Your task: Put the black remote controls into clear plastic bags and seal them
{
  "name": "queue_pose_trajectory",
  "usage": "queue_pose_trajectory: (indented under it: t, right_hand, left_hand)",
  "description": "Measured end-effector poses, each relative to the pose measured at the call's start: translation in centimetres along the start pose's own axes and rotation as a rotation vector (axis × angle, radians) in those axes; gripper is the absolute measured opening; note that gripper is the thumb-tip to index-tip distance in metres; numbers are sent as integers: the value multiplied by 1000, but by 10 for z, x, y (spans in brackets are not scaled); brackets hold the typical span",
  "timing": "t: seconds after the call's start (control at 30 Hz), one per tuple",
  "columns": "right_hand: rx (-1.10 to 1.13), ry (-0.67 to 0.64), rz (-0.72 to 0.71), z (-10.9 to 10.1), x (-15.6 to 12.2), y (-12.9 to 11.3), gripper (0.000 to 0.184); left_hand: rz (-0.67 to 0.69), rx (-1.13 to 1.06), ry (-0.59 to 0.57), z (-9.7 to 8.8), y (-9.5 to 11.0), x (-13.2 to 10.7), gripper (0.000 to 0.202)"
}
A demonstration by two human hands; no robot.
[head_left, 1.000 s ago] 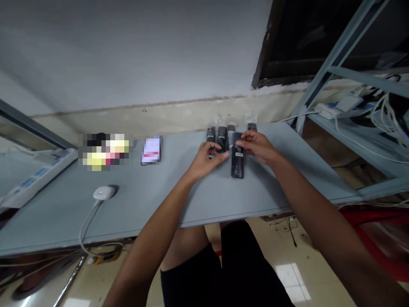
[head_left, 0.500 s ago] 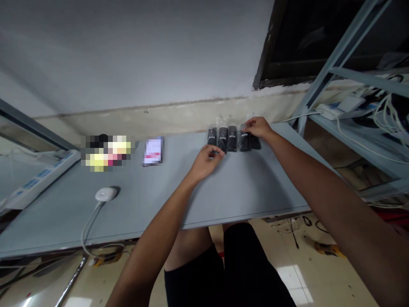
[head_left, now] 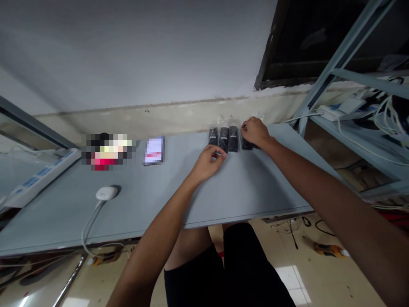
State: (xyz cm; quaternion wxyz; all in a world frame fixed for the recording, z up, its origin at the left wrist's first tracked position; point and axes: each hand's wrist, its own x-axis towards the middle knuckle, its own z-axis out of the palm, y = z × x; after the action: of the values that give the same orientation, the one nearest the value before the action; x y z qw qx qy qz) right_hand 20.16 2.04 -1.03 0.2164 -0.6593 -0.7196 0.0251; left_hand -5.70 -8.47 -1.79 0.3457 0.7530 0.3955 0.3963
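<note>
Bagged black packets (head_left: 228,139) in a row at twelve o'clock on a grey table (head_left: 137,204), left hand (head_left: 207,163) pinching one packet's lower end, right hand (head_left: 254,132) curled over the row's right end

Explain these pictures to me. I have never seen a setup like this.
There is no machine here: these are a person's own bare arms, filmed by a camera worn on their head, looking down. Their left hand reaches the lower end of one of a row of black oblong packets in clear plastic bags. Their right hand lies over the rightmost packet. Whether either hand grips, I cannot tell. The row lies on a grey table, with a white round device on a cable further left.
</note>
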Motion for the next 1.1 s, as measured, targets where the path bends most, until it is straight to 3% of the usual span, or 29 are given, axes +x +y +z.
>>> queue_pose_trajectory:
  t: [0.17, 0.27, 0.63, 0.8, 0.93, 1.1]
  right_hand:
    - [-165, -116, 68, 8, -31, -51, 48]
    - [-208, -109, 71, 12, -43, -64, 54]
    - [-294, -166, 95, -2, -42, -59, 60]
    - [-221, -225, 202, -6, -35, -53, 70]
    - [-173, -278, 201, -7, -35, -50, 51]
    - [-61, -134, 205, -1, -45, -44, 41]
  left_hand:
    - [19, 42, -19, 0, -3, 0, 11]
    - [26, 61, -28, -1, -5, 0, 11]
    - [-3, 85, -76, -1, -7, -1, 14]
    - [-20, 97, -82, -2, -2, -2, 15]
    - [-19, 104, -69, -2, -1, -2, 15]
    - [-17, 105, -63, -2, -3, -2, 15]
